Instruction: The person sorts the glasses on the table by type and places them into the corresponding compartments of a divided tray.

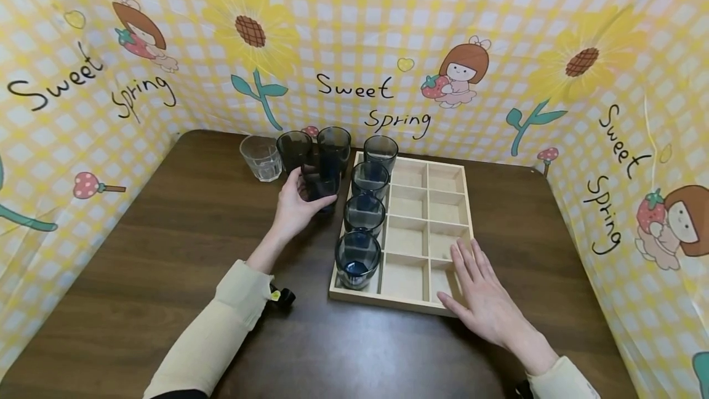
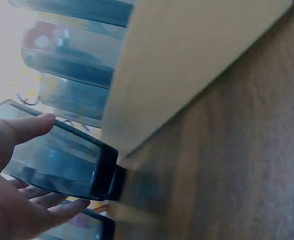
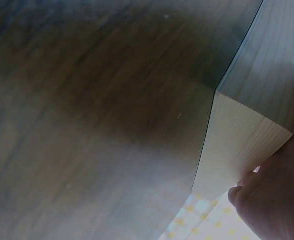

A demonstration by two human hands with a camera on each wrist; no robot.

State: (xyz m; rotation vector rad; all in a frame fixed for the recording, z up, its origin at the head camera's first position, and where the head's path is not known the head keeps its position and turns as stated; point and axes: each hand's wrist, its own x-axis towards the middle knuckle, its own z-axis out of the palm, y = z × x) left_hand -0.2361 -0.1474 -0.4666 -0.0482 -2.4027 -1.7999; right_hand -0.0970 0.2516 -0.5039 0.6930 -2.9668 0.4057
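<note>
My left hand [image 1: 293,205] holds a dark tinted glass [image 1: 321,185] between thumb and fingers, just left of the wooden divided tray [image 1: 397,300]. In the left wrist view the thumb lies along one side of that glass [image 2: 61,155] and the fingers along the other. Several like glasses, among them a front one [image 1: 357,260], stand in the tray's left column. My right hand [image 1: 490,300] rests with straight fingers on the tray's front right corner. Its wrist view shows part of the hand [image 3: 277,200] against the wooden side [image 3: 242,145].
Behind the held glass stand two more dark glasses, one on the left [image 1: 293,145] and one on the right [image 1: 334,143]. A clear glass [image 1: 261,159] is left of them. A patterned cloth [image 1: 360,29] walls the brown table [image 1: 138,251] at back and sides.
</note>
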